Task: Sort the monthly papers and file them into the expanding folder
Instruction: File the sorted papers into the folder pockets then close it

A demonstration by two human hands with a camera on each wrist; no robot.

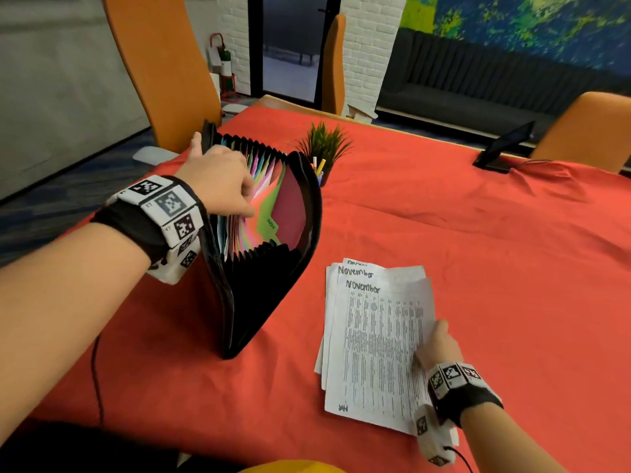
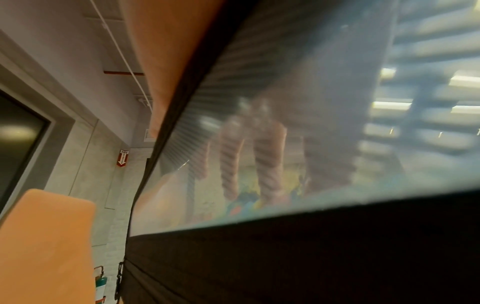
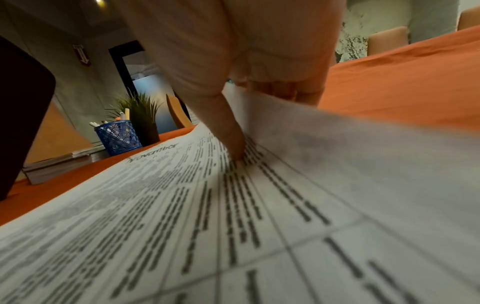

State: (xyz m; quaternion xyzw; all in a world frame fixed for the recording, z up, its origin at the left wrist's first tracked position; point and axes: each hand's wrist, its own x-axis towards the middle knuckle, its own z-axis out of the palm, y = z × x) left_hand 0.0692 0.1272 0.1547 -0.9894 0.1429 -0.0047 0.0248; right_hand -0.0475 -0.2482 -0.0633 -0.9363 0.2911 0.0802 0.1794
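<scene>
Left hand (image 1: 222, 179) reaching down into the top of the open folder (image 1: 259, 268), fingers curled among the coloured dividers (image 1: 263, 172), thumb sticking out toward the far end; whether anything is pinched, cannot tell. Standing upright on the red cloth (image 1: 478, 250) under that hand, mouth fanned wide, with a green tab (image 1: 271, 223) reading "Nov" just right of the fingertips. Through the left wrist view, fingers (image 2: 267, 160) showing only as a blur behind a translucent wall (image 2: 337, 102). Right hand (image 1: 438, 346) gripping the right edge of the papers (image 1: 375, 336), thumb (image 3: 228, 135) pressing on top, fingers curling underneath, edge lifting. Lying left of that hand, top sheets headed "November". Sitting beyond the left hand, past the folder: plant (image 1: 324, 145) and pen cup (image 3: 118, 136).
</scene>
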